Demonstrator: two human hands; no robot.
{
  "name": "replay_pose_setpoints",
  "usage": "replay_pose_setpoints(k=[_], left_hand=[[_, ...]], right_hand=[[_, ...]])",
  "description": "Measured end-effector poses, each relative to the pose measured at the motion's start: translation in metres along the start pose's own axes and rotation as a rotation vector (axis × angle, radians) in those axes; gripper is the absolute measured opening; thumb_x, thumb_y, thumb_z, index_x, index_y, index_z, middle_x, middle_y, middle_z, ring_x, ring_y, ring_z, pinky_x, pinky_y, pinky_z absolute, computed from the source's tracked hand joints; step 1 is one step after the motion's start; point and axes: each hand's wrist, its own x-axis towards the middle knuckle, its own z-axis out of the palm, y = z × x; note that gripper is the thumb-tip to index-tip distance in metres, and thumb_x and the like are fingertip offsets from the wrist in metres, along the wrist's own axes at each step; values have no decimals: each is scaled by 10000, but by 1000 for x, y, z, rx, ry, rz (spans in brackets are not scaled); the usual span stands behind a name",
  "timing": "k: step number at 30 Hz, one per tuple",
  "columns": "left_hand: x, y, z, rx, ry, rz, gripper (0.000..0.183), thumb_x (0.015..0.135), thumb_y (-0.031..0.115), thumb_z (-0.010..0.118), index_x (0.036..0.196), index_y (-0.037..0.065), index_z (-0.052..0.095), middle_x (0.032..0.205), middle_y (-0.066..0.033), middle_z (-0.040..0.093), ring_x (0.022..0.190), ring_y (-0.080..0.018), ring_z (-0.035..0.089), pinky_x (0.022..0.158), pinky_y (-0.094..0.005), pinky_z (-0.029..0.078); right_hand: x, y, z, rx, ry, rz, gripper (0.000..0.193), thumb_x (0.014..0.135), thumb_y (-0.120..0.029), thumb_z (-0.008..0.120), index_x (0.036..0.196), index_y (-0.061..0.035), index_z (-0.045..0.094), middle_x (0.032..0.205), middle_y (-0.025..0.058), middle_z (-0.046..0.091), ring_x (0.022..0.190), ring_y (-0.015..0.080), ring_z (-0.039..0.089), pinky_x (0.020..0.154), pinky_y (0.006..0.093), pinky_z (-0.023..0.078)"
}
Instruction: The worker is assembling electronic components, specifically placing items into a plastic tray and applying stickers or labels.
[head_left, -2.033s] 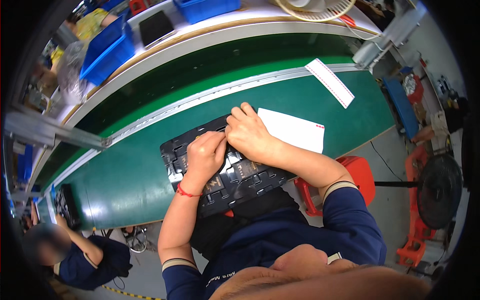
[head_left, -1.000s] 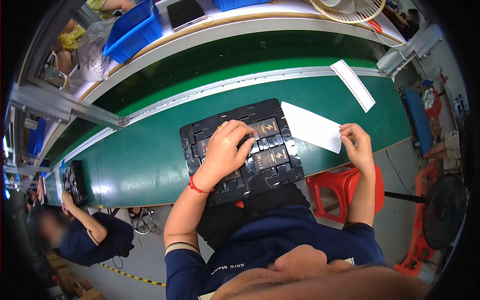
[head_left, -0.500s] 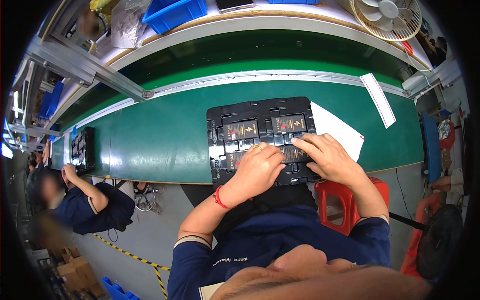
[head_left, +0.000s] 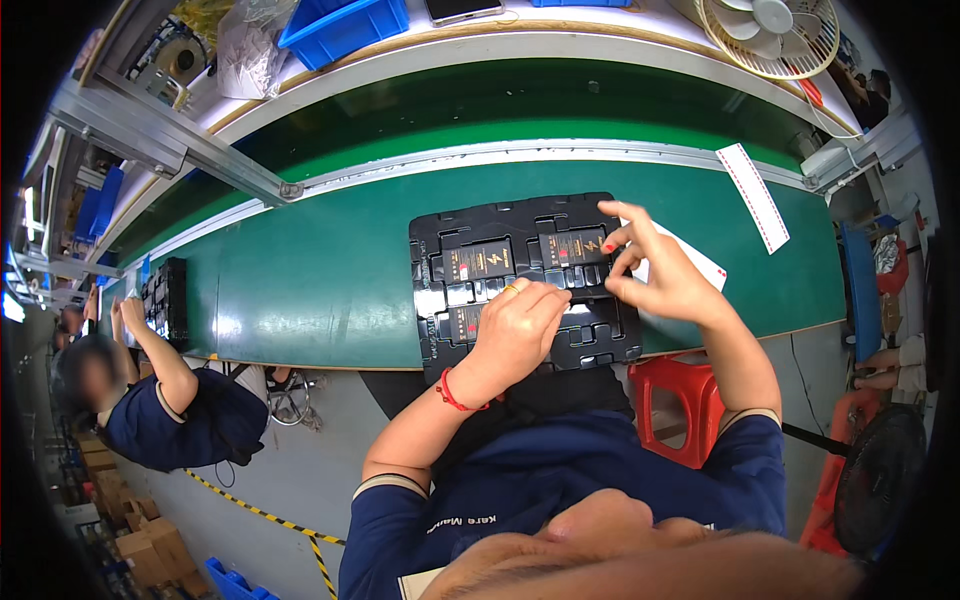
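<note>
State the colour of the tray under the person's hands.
The tray is black, seen best in the head view.

Factory assembly line: green conveyor belt [head_left: 330, 270], parts bins [head_left: 340, 25], seated co-worker [head_left: 170, 410].

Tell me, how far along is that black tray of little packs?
Three dark packs already sit in the black tray on the green belt. The left hand presses on the tray's lower row, and the right hand is at its right edge. Several right-side pockets look unfilled.
</note>
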Motion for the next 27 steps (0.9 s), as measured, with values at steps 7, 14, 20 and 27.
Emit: replay_pose_setpoints(k=[7,14,20,27], left_hand=[[-1,-1,5,-66,36,-116,91,812,33,711,901,18,695,843,-104,708,780,-271,697,685,-359,551],[1,-2,6,-62,61,-94,77,812,20,701,888,7,695,846,-117,711,774,-279,703,675,-364,561],[1,-3,7,-56,65,-96,81,809,18,701,889,6,700,846,-120,713,771,-278,704,672,-364,563],[2,-1,7,-48,66,-103,70,807,18,701,876,8,705,841,-118,715,764,-276,706,667,-359,562]], right_hand=[[35,-2,6,309,-180,122,570,865,18,616,1379,-24,375,828,39,588,751,89,561,672,253,458],[47,-7,14,163,-318,111,601,835,20,600,1387,-2,362,821,62,587,758,119,584,695,273,483],[49,-8,16,102,-352,100,624,814,23,594,1389,14,351,815,77,583,742,140,603,674,296,498],[50,-1,19,66,-357,77,634,836,26,608,1406,-32,337,809,58,585,729,110,574,669,268,475]])
